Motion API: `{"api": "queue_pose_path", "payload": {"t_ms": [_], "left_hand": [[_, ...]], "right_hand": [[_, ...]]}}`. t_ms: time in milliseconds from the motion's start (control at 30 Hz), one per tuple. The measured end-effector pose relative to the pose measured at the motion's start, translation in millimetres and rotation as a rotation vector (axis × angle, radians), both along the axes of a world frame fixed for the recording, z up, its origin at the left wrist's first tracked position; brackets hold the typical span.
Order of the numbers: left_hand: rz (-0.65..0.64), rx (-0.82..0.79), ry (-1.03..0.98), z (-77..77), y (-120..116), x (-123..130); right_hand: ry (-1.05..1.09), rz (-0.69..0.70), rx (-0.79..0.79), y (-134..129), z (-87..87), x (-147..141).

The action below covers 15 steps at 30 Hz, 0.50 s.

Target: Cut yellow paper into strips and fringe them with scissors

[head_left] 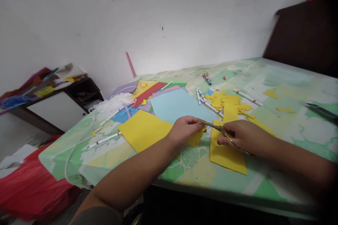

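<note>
My right hand point(241, 135) is closed round the handles of a pair of scissors point(213, 125), whose blades point left. Between the fingers of my left hand point(185, 132) is a small yellow paper piece point(195, 138) with a fringed edge. The blade tips reach my left fingertips and the paper's upper edge; how far apart the blades are, I cannot tell. Below the scissors lies a larger yellow sheet point(227, 154). A heap of fringed yellow scraps point(224, 100) rests just beyond my right hand, and another yellow sheet point(145, 130) lies left of my left hand.
A light blue sheet point(179, 105), a red strip point(149, 94) and tangled white string point(118, 102) cover the table's left part. Several white markers point(248, 97) are scattered about. A dark-bladed tool point(322, 110) lies at right. Left of the table stands a cabinet point(58, 109).
</note>
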<state>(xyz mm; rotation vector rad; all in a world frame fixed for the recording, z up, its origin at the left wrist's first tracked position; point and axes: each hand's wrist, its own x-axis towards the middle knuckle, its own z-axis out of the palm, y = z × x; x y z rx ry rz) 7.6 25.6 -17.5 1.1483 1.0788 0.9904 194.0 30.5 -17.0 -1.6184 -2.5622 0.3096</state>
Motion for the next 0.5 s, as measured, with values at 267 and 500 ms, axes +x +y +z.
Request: {"api": "queue_pose_path", "payload": {"t_ms": [267, 500], "left_hand": [[-0.013, -0.048, -0.037, -1.0, 0.4, -1.0], [-0.066, -0.11, -0.099, -6.2, 2.6, -6.8]], "right_hand": [[0.014, -0.007, -0.019, 1.6, -1.1, 1.1], [0.004, -0.031, -0.038, 1.2, 0.5, 0.7]]}}
